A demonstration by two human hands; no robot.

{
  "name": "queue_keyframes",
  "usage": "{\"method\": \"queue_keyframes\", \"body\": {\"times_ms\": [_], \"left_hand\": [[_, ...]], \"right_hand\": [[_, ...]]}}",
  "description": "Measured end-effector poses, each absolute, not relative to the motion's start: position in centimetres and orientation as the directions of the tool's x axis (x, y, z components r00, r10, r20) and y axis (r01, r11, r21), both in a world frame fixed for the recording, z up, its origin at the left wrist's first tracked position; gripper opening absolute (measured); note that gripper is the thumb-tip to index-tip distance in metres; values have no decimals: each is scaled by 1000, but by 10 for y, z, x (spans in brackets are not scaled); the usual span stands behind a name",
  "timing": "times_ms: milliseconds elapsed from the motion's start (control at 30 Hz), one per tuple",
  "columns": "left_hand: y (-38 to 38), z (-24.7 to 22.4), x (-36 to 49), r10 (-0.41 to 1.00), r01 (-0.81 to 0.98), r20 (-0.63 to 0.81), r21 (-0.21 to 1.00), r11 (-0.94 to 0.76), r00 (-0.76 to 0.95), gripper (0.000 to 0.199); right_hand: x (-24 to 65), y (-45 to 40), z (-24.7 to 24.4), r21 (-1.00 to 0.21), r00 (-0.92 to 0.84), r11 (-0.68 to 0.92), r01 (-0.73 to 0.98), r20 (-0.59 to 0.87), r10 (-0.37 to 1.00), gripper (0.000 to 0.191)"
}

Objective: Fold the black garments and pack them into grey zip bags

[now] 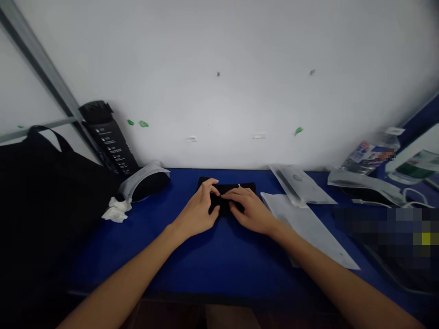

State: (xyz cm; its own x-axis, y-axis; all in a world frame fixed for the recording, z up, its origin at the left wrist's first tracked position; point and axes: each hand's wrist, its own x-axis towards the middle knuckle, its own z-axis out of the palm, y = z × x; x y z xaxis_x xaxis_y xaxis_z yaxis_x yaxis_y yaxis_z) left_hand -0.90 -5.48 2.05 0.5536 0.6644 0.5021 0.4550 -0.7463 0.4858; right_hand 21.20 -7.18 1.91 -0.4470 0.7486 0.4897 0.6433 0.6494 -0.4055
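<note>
Crumpled tissue point(116, 211) lies beside a black bag point(44, 214).

Bare left forearm point(126, 274) and right forearm point(329, 269) slanting in from the bottom corners of the frame, wrists low and angled inward — left hand point(197, 210) and right hand point(248, 211) side by side just below centre, palms down — fingers point(212, 188) curved over, fingertips almost meeting.

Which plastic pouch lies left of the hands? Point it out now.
The whitish plastic pouch wrapped around a black item, beside the crumpled tissue. It alone lies beyond the left hand; the other pouches lie past the right hand.
</note>
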Motion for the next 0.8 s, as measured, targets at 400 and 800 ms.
{"method": "queue_keyframes", "body": {"times_ms": [400,800], "left_hand": [[-57,22,-5,729,577,508,454,-679,458,69],[-60,30,-15,963,835,205,488,-253,172,61]], "right_hand": [[214,-72,11,-259,-512,662,704,461,725,44],[215,-73,16,-233,-568,727,646,490,661,29]]}}
